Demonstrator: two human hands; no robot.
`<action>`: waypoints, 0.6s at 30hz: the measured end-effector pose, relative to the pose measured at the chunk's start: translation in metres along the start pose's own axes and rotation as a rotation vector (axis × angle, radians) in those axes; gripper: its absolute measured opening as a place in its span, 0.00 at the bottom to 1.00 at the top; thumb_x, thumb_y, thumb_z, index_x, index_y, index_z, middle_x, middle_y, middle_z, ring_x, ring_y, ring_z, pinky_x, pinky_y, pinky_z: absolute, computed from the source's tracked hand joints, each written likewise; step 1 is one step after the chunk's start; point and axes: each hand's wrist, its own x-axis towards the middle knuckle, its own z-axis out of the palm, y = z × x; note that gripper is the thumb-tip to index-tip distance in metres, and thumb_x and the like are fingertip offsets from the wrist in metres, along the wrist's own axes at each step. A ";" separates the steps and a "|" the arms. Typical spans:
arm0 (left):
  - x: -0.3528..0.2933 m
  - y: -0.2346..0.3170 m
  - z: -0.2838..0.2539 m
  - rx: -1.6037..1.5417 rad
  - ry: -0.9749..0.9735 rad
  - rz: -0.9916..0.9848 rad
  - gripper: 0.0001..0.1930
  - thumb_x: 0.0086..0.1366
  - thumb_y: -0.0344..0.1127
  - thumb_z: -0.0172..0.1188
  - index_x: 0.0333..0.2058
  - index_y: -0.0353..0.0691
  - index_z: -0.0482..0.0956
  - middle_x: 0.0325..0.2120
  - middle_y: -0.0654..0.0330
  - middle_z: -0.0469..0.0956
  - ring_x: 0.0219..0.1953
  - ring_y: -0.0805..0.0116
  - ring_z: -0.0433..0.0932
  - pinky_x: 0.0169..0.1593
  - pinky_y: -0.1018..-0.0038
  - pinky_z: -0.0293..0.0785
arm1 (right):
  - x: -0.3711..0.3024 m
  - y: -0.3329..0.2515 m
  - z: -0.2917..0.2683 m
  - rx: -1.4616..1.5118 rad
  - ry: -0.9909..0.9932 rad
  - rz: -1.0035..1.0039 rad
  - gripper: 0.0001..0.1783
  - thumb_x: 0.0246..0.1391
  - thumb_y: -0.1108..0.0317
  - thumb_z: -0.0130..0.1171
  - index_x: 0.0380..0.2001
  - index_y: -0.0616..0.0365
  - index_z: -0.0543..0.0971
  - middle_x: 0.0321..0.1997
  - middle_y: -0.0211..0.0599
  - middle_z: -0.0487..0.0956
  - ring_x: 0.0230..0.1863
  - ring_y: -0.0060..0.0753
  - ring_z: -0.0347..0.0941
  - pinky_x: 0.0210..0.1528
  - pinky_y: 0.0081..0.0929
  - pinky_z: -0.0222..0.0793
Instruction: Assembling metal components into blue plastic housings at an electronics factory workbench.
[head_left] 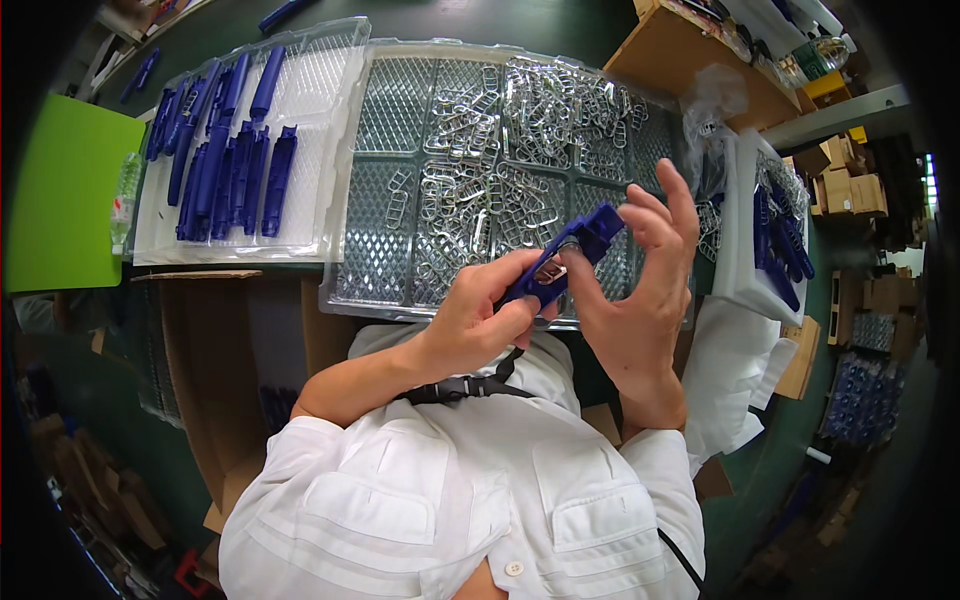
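My left hand [468, 318] grips a long dark-blue plastic part [598, 229], held tilted over the near edge of the clear tray. Its fingers and thumb close round the lower end. A shiny metal piece [549, 271] sits in the hollow middle of the blue part. My right hand [642, 300] is on the other side, thumb pressed onto the part beside the metal piece. The other right fingers are stretched up and apart, near the part's upper end. Behind my hands, the compartmented clear tray [392, 172] carries many loose metal wire clips [465, 190], heaped mostly at its middle and back.
Left of it stands another clear tray [303, 190] with several blue plastic parts [236, 180]. Beyond are a plastic bottle [125, 200] and a bright green panel [70, 190]. At right, a white bin [738, 230] holds blue parts and clips. A cardboard box [200, 370] is below left.
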 end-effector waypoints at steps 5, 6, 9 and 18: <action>-0.001 -0.001 0.001 0.216 0.015 0.136 0.19 0.72 0.28 0.53 0.59 0.29 0.74 0.33 0.61 0.83 0.27 0.78 0.80 0.31 0.80 0.79 | -0.004 0.020 -0.005 0.045 -0.197 0.030 0.25 0.50 0.76 0.73 0.51 0.62 0.76 0.50 0.45 0.83 0.47 0.46 0.84 0.50 0.38 0.79; 0.001 0.001 0.002 0.217 0.010 0.135 0.19 0.72 0.28 0.53 0.59 0.29 0.74 0.33 0.61 0.83 0.27 0.78 0.80 0.31 0.80 0.79 | -0.006 0.023 -0.003 0.043 -0.193 0.033 0.25 0.50 0.76 0.73 0.51 0.62 0.76 0.50 0.45 0.83 0.47 0.46 0.84 0.50 0.38 0.79; 0.008 0.004 0.003 0.193 0.039 -0.010 0.13 0.76 0.31 0.53 0.53 0.29 0.78 0.30 0.62 0.83 0.27 0.79 0.80 0.30 0.79 0.79 | -0.012 0.026 -0.001 0.116 -0.200 0.112 0.22 0.51 0.75 0.73 0.49 0.61 0.77 0.45 0.41 0.83 0.42 0.43 0.83 0.47 0.35 0.79; 0.013 -0.009 0.006 0.201 0.166 -0.042 0.11 0.74 0.36 0.60 0.37 0.33 0.83 0.20 0.62 0.82 0.22 0.79 0.81 0.25 0.78 0.77 | -0.026 0.033 0.006 0.196 -0.210 0.159 0.19 0.53 0.76 0.71 0.46 0.62 0.74 0.38 0.41 0.80 0.37 0.42 0.82 0.41 0.37 0.77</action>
